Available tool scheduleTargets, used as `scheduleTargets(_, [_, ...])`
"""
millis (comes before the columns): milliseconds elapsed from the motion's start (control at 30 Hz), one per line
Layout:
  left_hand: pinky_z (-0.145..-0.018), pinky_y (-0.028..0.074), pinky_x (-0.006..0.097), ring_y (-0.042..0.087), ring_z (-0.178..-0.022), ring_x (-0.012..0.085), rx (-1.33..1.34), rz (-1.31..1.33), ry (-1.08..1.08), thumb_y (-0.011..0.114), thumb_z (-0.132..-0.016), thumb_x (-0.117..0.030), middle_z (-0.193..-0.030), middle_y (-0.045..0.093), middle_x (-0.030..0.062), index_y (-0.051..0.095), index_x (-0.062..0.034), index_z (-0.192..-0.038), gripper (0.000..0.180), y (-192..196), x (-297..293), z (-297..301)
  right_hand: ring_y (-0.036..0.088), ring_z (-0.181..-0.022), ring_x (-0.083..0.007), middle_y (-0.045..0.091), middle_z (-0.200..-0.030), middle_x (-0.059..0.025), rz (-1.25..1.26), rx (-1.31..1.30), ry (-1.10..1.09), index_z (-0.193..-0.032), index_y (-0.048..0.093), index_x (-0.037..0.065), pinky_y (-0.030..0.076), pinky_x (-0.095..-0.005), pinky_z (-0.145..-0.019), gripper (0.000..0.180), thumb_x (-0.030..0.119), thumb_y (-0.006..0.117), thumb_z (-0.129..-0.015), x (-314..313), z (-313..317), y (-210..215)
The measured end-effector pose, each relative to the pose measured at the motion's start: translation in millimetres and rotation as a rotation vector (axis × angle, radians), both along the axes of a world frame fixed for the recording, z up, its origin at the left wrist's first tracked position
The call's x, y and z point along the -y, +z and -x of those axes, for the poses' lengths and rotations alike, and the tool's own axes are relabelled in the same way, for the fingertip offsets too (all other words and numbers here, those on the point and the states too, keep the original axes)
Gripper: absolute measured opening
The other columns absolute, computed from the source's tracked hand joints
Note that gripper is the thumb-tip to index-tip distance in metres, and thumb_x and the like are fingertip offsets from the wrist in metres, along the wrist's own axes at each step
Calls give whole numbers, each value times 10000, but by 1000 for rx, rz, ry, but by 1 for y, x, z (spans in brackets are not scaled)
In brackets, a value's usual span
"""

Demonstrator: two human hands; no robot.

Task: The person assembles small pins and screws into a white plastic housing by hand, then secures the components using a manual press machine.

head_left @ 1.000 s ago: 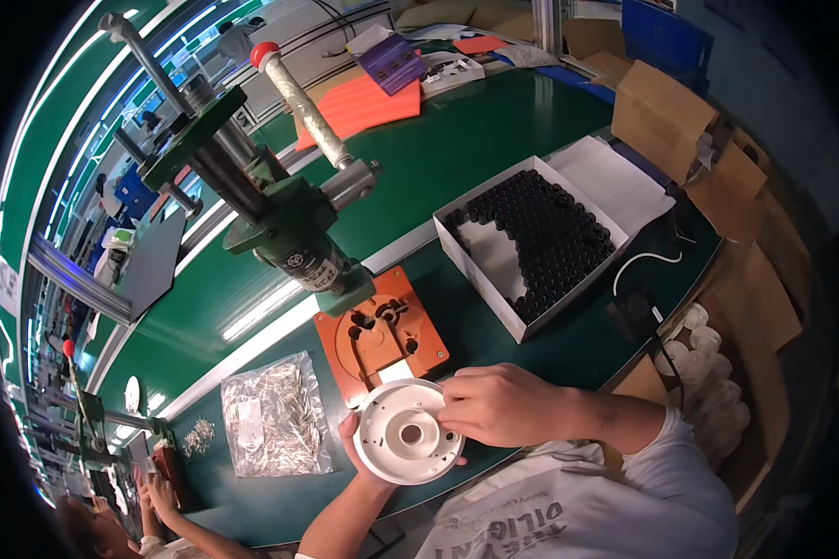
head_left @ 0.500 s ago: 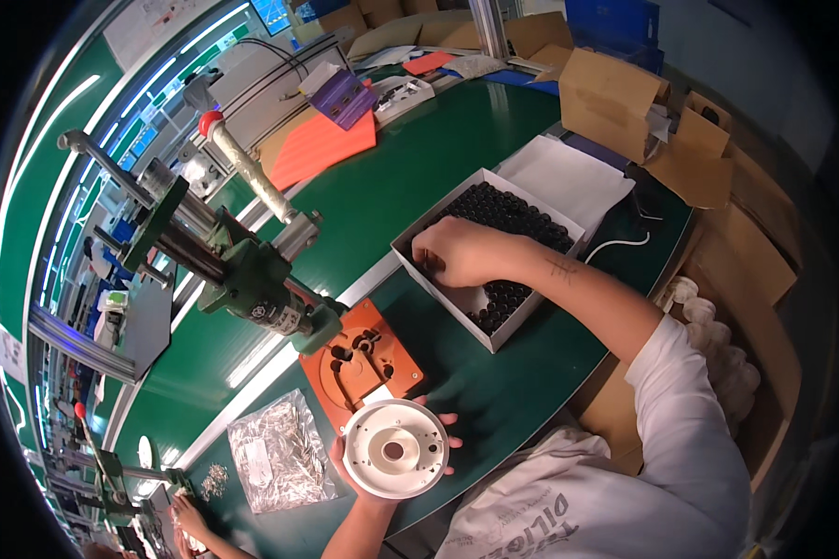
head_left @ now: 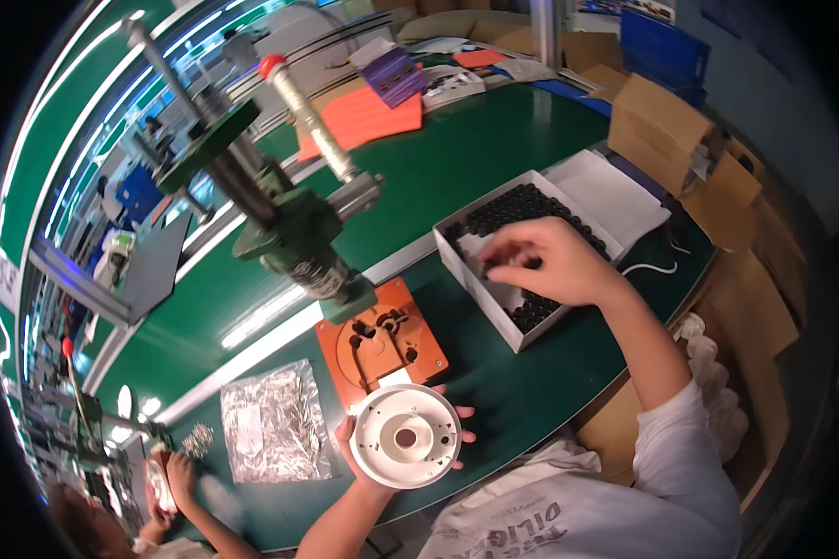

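Observation:
My left hand (head_left: 347, 436) holds a white round plastic housing (head_left: 379, 449) from beneath. It has a raised ring and a central hole, and faces up; fingertips show past its right edge. Over a white cardboard box (head_left: 483, 300) of small black cylindrical parts (head_left: 531, 313), my right hand (head_left: 569, 264) is curled in a pinch. Blur hides what is between its fingertips, though something dark shows there. Just beyond the housing lies an orange fixture plate (head_left: 425, 355) with black fittings, under the head of a green hand press (head_left: 347, 296).
A clear bag of small metal pieces (head_left: 284, 424) lies left of the fixture, beside a loose metal pile (head_left: 198, 441). At lower left another person's hands (head_left: 179, 477) hold a white part. White sheets (head_left: 615, 200) and cardboard boxes (head_left: 657, 130) are at the right. The press lever (head_left: 312, 121) rises high.
My right hand has lifted and drawn back from among the black parts. The view has shifted, and my left hand still holds the housing near the fixture.

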State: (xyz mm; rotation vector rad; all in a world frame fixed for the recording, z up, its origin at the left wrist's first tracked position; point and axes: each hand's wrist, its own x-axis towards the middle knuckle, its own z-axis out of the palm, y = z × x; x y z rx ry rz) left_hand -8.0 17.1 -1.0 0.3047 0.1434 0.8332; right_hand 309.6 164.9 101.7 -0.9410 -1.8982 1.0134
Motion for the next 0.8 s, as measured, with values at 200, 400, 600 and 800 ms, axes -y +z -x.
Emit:
scheduleTargets(200, [-994, 555, 635, 531, -1356, 538, 23, -14, -28, 561, -775, -883, -1567, 384, 390, 255, 29, -1630, 1287, 2, 1, 2, 736, -1038, -123, 784, -1108, -67, 252, -216, 206, -1137, 749, 4, 571, -256, -882, 225, -14, 787, -916, 53, 29, 5])
scheduleTargets(400, [-975, 565, 624, 564, -1321, 533, 67, -64, 17, 505, -815, -860, -1538, 438, 370, 270, 32, -1629, 1231, 5, 2, 0, 758, -991, -131, 793, -1061, -80, 265, -194, 287, -1124, 759, -15, 603, -271, -837, 226, -17, 801, -902, 77, 70, -19])
scheduleTargets(600, [-1003, 488, 751, 464, -1345, 656, -39, 26, 29, 495, -789, -889, -1559, 417, 342, 319, -100, -1637, 1171, 5, 8, 5, 705, -804, -215, 743, -952, -112, -242, 100, 176, -1064, 755, -11, 562, -320, -676, 269, -40, 834, -809, 91, 93, -19])
scheduleTargets(800, [-1034, 506, 690, 520, -1336, 600, 234, 43, 16, 521, -844, -811, -1512, 483, 337, 326, -42, -1624, 1112, -2, 12, 2, 696, -819, -292, 715, -940, -119, -396, 197, 154, -1009, 738, -15, 561, -377, -702, 244, -62, 821, -784, 98, 99, -13])
